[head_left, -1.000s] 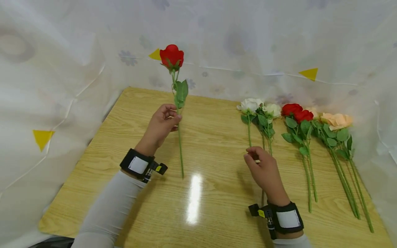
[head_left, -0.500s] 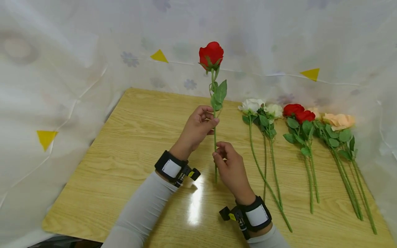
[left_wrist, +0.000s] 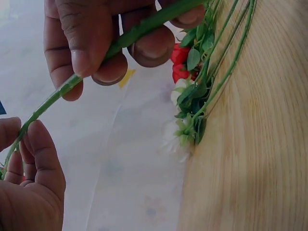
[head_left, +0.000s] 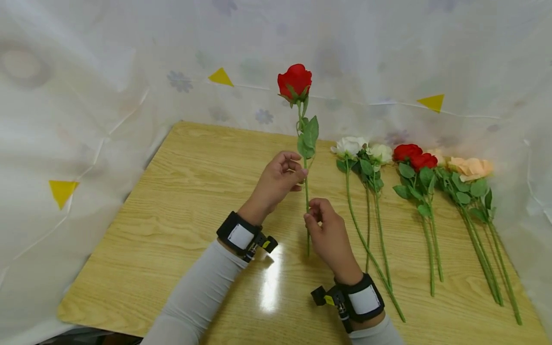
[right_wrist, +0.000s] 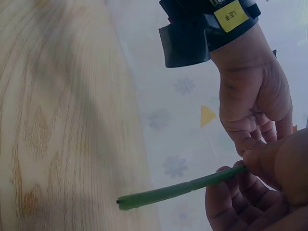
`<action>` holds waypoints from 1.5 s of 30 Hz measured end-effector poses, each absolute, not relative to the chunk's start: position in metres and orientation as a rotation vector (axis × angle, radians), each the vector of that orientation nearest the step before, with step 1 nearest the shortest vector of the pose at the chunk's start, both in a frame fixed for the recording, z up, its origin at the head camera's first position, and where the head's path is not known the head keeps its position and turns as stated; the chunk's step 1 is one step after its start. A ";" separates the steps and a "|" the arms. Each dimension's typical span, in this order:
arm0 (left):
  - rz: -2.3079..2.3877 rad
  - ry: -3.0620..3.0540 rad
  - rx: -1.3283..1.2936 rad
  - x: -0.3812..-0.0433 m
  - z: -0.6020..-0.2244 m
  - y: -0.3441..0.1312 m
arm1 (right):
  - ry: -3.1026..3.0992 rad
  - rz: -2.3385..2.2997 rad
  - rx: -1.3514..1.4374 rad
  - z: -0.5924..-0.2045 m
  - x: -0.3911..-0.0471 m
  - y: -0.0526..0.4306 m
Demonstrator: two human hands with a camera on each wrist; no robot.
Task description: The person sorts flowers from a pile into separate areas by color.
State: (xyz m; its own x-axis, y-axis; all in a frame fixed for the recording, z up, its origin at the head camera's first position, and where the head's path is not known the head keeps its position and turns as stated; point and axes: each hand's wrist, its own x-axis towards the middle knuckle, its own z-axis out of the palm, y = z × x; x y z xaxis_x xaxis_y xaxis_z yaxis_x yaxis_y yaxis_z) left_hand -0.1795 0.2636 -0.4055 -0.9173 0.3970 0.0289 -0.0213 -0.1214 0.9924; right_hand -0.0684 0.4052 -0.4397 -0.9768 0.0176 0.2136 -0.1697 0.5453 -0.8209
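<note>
An upright red rose (head_left: 295,82) stands above the middle of the table in the head view, with green leaves below its bloom. My left hand (head_left: 277,182) pinches its stem just beneath the leaves. Lower down, my right hand (head_left: 329,235) holds the same stem between thumb and fingers. The left wrist view shows the stem (left_wrist: 144,26) running through both hands. In the right wrist view, the cut stem end (right_wrist: 154,196) sticks out free past my right hand. The bloom is mostly hidden in both wrist views.
On the wooden table (head_left: 151,230), several flowers lie at the right: white roses (head_left: 350,146), red roses (head_left: 424,162) and peach roses (head_left: 472,168), stems toward me. A pale floral curtain (head_left: 345,57) with yellow pennants hangs behind.
My left hand has carried the red rose rightward. My right hand has moved left, away from the white roses, and taken hold of the lower stem. Over the last half second little has shifted.
</note>
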 end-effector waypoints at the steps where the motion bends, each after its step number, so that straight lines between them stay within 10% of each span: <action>1: 2.096 1.891 0.416 -0.180 -0.407 0.260 | -2.596 1.405 0.109 -0.440 -0.068 0.409; 25: 1.720 2.361 -0.055 -0.198 -0.459 0.072 | -2.980 0.773 -0.416 -0.455 -0.021 0.604; 45: 1.640 2.367 -0.021 -0.190 -0.462 0.061 | -3.128 0.566 -0.457 -0.481 -0.018 0.626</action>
State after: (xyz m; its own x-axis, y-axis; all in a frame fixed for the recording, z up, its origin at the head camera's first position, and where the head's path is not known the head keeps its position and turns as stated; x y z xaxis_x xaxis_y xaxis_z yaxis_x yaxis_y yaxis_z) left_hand -0.1901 0.0605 -0.4621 -0.9659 0.1354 -0.2209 -0.1593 0.3621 0.9184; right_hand -0.0181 0.6256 -0.4814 -0.9572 0.2644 -0.1177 0.2889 0.8975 -0.3331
